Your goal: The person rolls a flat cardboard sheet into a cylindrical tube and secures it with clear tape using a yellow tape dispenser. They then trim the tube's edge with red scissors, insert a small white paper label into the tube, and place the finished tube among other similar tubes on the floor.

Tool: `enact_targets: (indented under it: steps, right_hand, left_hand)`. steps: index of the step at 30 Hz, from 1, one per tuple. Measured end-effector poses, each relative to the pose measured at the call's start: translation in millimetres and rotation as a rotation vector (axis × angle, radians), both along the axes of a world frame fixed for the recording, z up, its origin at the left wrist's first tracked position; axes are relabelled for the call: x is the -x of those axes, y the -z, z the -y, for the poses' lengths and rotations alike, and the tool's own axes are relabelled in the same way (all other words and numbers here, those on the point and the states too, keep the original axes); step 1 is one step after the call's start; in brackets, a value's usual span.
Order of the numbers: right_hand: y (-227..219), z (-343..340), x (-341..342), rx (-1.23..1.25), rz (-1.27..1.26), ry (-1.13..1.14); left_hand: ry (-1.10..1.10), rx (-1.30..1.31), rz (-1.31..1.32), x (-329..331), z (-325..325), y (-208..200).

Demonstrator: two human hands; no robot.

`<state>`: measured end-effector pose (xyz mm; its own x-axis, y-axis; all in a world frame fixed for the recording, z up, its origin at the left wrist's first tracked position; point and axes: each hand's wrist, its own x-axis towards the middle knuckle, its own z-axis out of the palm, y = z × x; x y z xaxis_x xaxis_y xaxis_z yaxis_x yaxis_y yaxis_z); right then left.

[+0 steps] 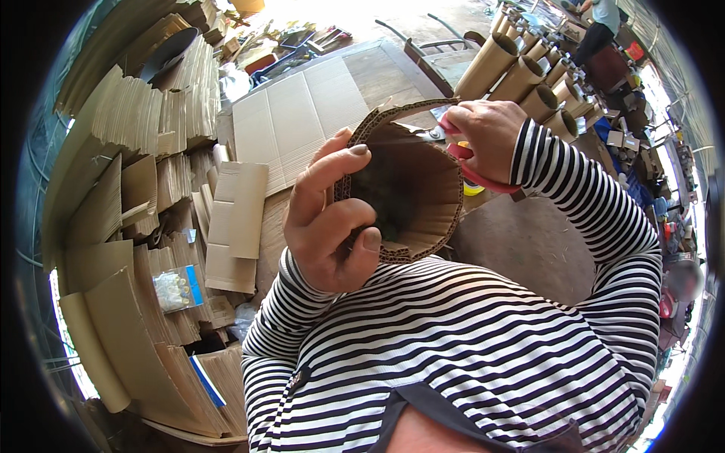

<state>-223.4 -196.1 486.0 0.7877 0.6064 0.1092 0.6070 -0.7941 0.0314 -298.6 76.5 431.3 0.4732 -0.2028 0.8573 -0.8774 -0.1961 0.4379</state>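
I have the left hand [325, 215] clamped on a corrugated cardboard tube [438, 192], its fingers curled over the rim on the nine-o'clock side. The tube sits just off the centre of my view, toward one o'clock. Its open mouth faces back at my camera, and the long axis runs away from me, strongly foreshortened; more of the three-o'clock inner wall shows. The far end is lost in shadow, so I cannot tell whether it is open.

The right hand [489, 132] is closed around red-handled scissors [459, 151], their blades pointing toward nine o'clock at the mouth's two-o'clock edge. A cardboard strip [427, 108] juts from the top rim toward that hand.

Toward eleven o'clock I see a flat cardboard sheet [291, 121]; near half past one, upright cardboard tubes [487, 66]; at ten, stacked cardboard [185, 87].
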Motion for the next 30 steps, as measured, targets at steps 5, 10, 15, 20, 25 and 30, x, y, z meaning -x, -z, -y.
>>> enact_targets:
  steps: [5,10,15,20,25,30]
  right_hand:
    - [-11,-9,-8,0.116,-0.079,0.01]
    - [-27,1,-24,0.218,-0.01,-0.117]
    - [-20,-5,-20,0.167,-0.109,-0.043]
    - [8,-8,-23,-0.049,-0.082,-0.062]
    - [29,-3,-43,-0.133,0.169,-0.177]
    - [23,-13,-43,-0.131,0.102,-0.141]
  left_hand:
    - [-0.022,0.005,0.021,-4,-2,-1]
    - [-0.011,0.007,0.012,-3,0,-1]
    - [-0.039,0.033,0.033,-3,-2,-1]
    - [-0.055,0.03,0.026,-3,-13,-2]
    - [-0.011,0.042,0.003,-9,-25,-3]
    - [0.031,0.041,-0.01,-19,-36,-4]
